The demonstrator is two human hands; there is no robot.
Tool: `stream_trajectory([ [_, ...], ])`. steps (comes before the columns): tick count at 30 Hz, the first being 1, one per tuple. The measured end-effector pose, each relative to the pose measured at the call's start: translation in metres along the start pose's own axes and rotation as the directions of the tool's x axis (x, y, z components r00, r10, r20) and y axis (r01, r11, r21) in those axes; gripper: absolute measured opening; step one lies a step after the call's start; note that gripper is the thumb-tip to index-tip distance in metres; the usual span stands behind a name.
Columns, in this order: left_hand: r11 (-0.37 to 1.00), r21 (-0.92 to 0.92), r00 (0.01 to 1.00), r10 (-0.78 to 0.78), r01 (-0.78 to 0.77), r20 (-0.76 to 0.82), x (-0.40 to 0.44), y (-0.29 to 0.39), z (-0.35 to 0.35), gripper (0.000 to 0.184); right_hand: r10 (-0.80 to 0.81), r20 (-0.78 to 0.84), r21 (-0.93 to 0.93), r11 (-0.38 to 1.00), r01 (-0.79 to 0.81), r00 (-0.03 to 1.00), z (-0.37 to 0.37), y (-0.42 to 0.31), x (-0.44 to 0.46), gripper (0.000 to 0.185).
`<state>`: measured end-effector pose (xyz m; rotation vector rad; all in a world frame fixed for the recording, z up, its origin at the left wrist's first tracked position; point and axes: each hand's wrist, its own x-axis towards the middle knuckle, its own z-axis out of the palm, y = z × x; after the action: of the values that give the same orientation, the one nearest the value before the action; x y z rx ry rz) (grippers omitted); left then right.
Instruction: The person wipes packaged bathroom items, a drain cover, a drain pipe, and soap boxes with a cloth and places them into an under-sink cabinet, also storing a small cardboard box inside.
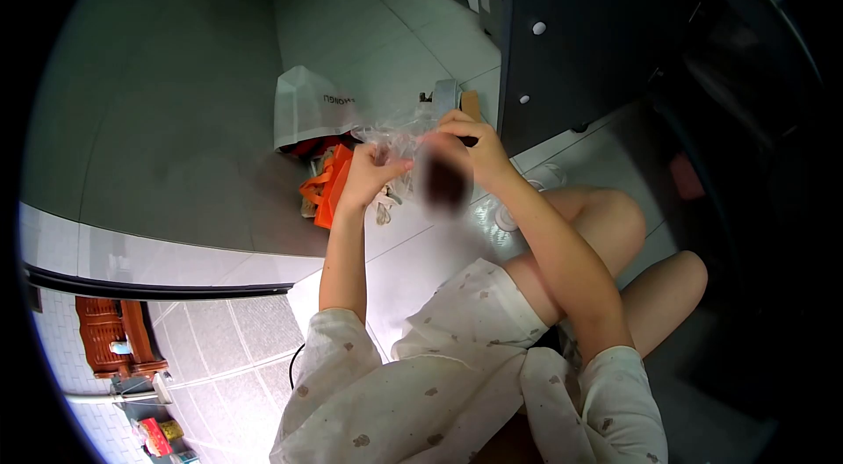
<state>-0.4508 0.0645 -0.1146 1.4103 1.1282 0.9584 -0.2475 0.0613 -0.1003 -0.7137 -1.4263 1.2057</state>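
In the middle of the frame, the left hand (371, 176) and right hand (474, 148) are at the crumpled clear plastic bag (391, 145), which lies between them. The left thumb points toward the right hand; whether either hand's fingers are clamped on the plastic or apart, I cannot tell, with a blur beside the right. Left of centre are an orange bag (330, 187) and, above it, a white bag (309, 108)
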Motion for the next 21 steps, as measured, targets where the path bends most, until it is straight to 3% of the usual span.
stream_trajectory([
  [1,0.99,0.018,0.99,-0.14,0.14,0.021,0.002,0.009,0.0,0.056,-0.047,0.021,-0.028,0.998,0.047,0.999,0.001,-0.004,0.0,0.015],
  [2,0.991,0.016,0.991,-0.134,0.134,0.018,0.003,0.01,-0.001,0.056,-0.051,0.026,-0.031,0.998,0.052,0.998,0.001,-0.01,0.001,0.015],
  [3,0.969,-0.245,0.998,0.028,-0.041,-0.056,0.005,0.012,-0.001,0.048,0.025,-0.005,0.056,0.998,-0.024,1.0,0.003,-0.017,0.001,0.018],
  [4,0.853,-0.471,0.972,0.163,-0.225,-0.168,0.004,0.026,0.004,0.04,0.104,-0.029,0.146,0.984,-0.098,0.994,0.004,-0.022,0.002,0.023],
  [5,0.718,-0.614,0.942,0.198,-0.328,-0.272,0.003,0.04,0.013,0.029,0.097,-0.025,0.146,0.985,-0.093,0.995,0.004,-0.023,0.002,0.023],
  [7,0.63,-0.723,0.955,0.123,-0.284,-0.269,0.005,0.048,0.005,0.034,0.047,-0.068,0.239,0.97,-0.03,0.997,0.004,-0.025,-0.002,0.039],
  [8,0.632,-0.719,0.954,0.127,-0.29,-0.273,0.004,0.051,0.005,0.034,-0.01,-0.093,0.196,0.98,0.028,0.996,0.008,-0.026,-0.007,0.05],
  [10,0.582,-0.744,0.942,0.139,-0.327,-0.306,-0.002,0.062,0.018,0.041,-0.399,-0.109,-0.134,0.913,0.384,0.91,0.024,-0.036,-0.008,0.05],
  [11,0.598,-0.717,0.933,0.21,-0.358,-0.291,-0.004,0.063,0.027,0.051,-0.58,-0.05,-0.279,0.79,0.546,0.813,0.034,-0.043,-0.008,0.05],
  [13,0.497,-0.817,0.949,0.255,-0.294,-0.186,-0.013,0.065,0.041,0.056,-0.662,0.204,-0.417,0.608,0.675,0.722,0.061,-0.057,-0.007,0.046],
  [15,0.413,-0.873,0.938,0.324,-0.259,-0.125,-0.021,0.066,0.057,0.066,-0.658,0.296,-0.687,0.357,0.633,0.693,0.083,-0.062,0.012,0.042],
  [17,0.345,-0.91,0.959,0.239,-0.23,-0.152,-0.03,0.063,0.059,0.073,-0.627,0.218,-0.751,0.382,0.539,0.748,0.083,-0.059,0.032,0.038],
  [18,0.229,-0.968,0.912,0.411,-0.099,0.004,-0.03,0.048,0.052,0.075,-0.636,0.08,-0.774,0.446,0.45,0.768,0.082,-0.047,0.046,0.033],
  [19,0.23,-0.968,0.91,0.415,-0.102,0.003,-0.031,0.047,0.049,0.075,-0.632,-0.06,-0.781,0.512,0.358,0.773,0.081,-0.041,0.058,0.028],
  [21,0.779,-0.572,0.962,0.263,-0.256,-0.073,-0.034,0.047,0.044,0.066,-0.44,-0.182,-0.599,0.759,0.255,0.879,0.079,-0.035,0.072,0.015],
])
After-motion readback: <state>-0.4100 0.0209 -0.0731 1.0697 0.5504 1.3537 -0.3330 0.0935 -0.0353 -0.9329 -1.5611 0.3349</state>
